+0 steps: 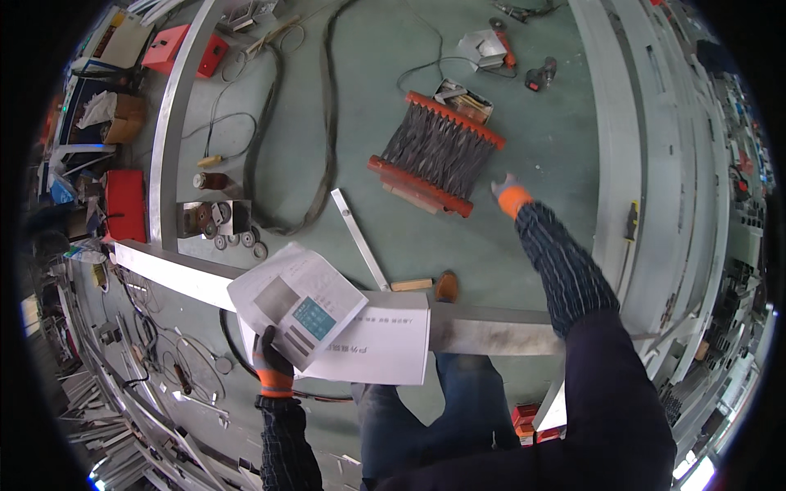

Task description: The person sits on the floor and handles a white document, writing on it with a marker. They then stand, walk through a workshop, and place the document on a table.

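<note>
My left hand (273, 363), in a dark glove with an orange cuff, grips the lower edge of a printed sheet of paper (277, 288). The sheet has a grey picture and a teal block on it, and seems to be in more than one layer. Beneath it lies a flat white box (377, 348) with print on it, resting across a metal beam near my legs. My right arm stretches forward. My right hand (511, 195), gloved in grey and orange, holds nothing, its fingers apart, just right of a black pleated bundle (442, 151) between two orange-red bars.
A metal frame (499, 331) surrounds the green floor. Inside it lie a thick dark cable (329, 106), a flat metal bar (360, 239), a cordless drill (541, 75), an open box of small parts (465, 103) and several round wheels (246, 239). A red case (125, 204) stands at left.
</note>
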